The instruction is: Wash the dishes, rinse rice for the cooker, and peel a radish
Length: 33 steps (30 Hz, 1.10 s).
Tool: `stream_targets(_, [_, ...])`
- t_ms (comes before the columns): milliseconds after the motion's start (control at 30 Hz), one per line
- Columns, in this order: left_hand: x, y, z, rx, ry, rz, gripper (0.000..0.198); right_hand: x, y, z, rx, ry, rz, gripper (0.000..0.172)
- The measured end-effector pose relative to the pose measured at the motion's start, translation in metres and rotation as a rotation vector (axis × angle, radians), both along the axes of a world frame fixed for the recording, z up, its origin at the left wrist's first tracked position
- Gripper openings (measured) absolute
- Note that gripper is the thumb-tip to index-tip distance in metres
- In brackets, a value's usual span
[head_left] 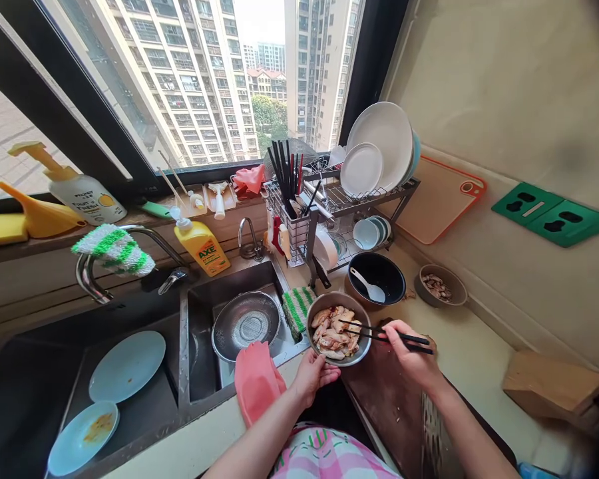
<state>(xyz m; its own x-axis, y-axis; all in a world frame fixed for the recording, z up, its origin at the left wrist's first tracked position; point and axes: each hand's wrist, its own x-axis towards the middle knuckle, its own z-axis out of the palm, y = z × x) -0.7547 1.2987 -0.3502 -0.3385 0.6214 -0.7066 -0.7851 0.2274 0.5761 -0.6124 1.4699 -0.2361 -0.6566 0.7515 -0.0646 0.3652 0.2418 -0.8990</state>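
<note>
A round metal bowl [313, 313] of raw chicken wings [335, 332] in dark marinade is held up near the counter's corner. My left hand [315, 376] grips its near rim from below, fingers curled under the base. In my right hand [408, 352] is a pair of black chopsticks [374, 330], their tips down among the wings. Just behind the bowl stands a black pot [352, 287] with a white spoon [369, 287] in it. A brown cutting board [387, 392] lies beneath my right hand.
To the left, a double sink holds a metal strainer [247, 326] and pale plates [127, 366]. A dish rack [309, 226] with plates and chopsticks stands behind. A brown bowl [456, 293] of food pieces and a cardboard box [554, 386] are at right. A pink glove [257, 382] drapes over the sink edge.
</note>
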Motion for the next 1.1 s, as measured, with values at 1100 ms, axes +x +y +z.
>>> stream_targets(1100, [0.001,0.002,0.007,-0.001,-0.024,-0.009,0.018,0.002,0.02,-0.01,-0.017,-0.049,-0.236,0.039])
